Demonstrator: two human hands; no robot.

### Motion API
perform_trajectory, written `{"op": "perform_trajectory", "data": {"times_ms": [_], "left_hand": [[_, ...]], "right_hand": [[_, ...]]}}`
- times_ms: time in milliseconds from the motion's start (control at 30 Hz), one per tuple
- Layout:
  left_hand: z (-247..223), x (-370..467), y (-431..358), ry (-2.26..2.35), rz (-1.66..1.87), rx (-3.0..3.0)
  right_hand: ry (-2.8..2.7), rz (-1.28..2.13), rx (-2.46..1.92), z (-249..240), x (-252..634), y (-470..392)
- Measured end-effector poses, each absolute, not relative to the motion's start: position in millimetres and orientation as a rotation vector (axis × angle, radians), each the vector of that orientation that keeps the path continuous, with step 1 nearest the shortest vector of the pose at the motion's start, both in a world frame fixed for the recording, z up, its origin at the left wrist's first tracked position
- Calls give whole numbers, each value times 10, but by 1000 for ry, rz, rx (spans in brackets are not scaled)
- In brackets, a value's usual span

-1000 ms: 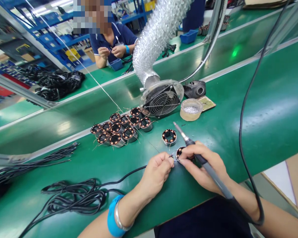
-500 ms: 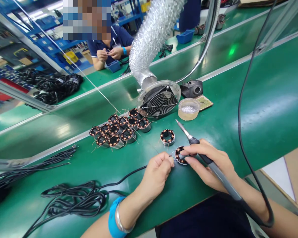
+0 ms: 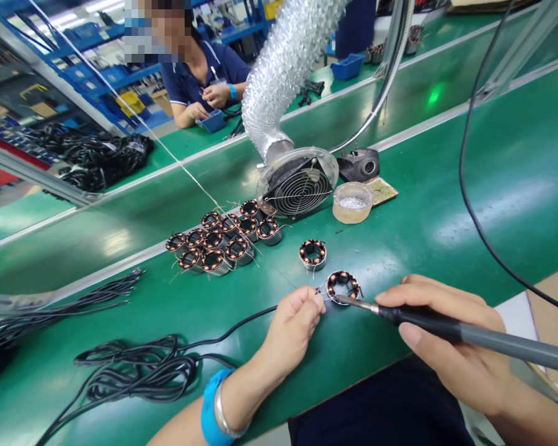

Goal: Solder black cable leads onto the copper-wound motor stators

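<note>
My left hand (image 3: 297, 322) is closed in a pinch on the end of a black cable (image 3: 242, 328), close beside a ring-shaped motor stator (image 3: 343, 286) with copper windings. Thin wires run between the fingertips and the stator's left side. Held like a pen in my right hand (image 3: 456, 341) is a soldering iron (image 3: 428, 323). Its metal tip points left and reaches the wires at the stator's lower left rim; whether it touches them I cannot tell. A second stator (image 3: 313, 254) sits just behind, to the left.
Several stators (image 3: 214, 241) stand grouped at the back left, near a fume extractor fan (image 3: 302, 189). A round tub (image 3: 352, 203) and a soldering iron holder (image 3: 360, 165) are behind. Coiled cables (image 3: 144, 371) lie at left. A co-worker (image 3: 204, 74) sits across the bench.
My right hand has left the stator and moved right, swinging the soldering iron's tip from pointing up and away down to the wires. My left hand has stayed in place.
</note>
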State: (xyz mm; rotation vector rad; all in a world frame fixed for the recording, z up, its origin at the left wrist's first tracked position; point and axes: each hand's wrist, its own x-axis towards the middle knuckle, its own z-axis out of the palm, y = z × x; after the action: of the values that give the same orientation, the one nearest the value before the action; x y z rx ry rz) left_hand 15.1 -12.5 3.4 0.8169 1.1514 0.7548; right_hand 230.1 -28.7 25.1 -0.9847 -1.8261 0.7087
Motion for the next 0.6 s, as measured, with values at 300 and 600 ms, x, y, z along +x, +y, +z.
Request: {"op": "perform_trajectory", "data": {"times_ms": [300,600], "left_hand": [[15,151,-133,1167,751,860],[0,140,-146,1186,742,917]], "right_hand": [[-1786,763,-949,251,2225,-293],[-1846,632,-786,298,2130,-288]]}}
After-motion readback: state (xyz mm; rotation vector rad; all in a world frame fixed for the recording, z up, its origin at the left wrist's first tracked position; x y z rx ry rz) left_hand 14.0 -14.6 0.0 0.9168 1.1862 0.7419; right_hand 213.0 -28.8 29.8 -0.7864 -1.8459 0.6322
